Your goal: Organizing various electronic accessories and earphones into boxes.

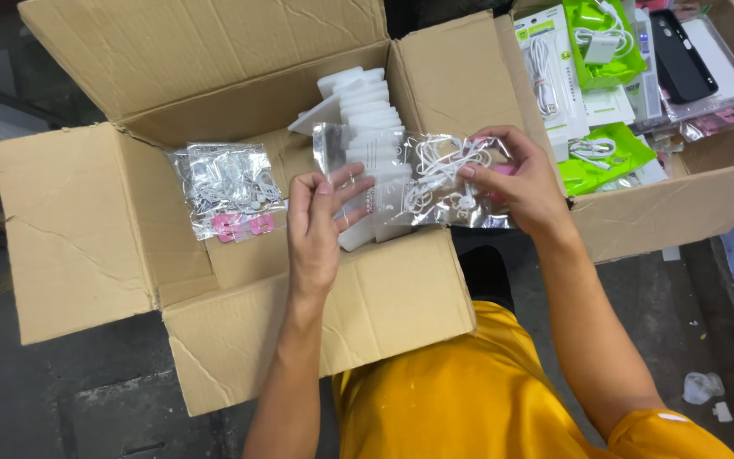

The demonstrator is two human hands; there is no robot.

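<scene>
Head view, contents listed largest to smallest. Open cardboard box (87, 229): fills the left and centre of the frame, all four flaps folded outward. Second cardboard box (681, 204): upper right, packed with green-and-white retail packs of cables (596, 153) and a dark phone case (680, 55). Yellow garment (486, 391): lower centre, on the person's lap. Stack of white foam pieces (365, 102): inside the open box, running from the upper centre down toward the hands. Clear plastic pouch of white earphones (435, 178): held over the open box at frame centre, lying flat, long axis left to right, coiled cord bunched toward its right end. Second, similar pouch with pink tabs (227, 191): resting on the box's left inner wall, untouched. Left hand (316, 225): forearm rising from the lower edge, fingers loosely spread, fingertips pinching the held pouch's left edge. Right hand (520, 183): forearm entering from the lower right, thumb and fingers closed on the pouch's right end.
</scene>
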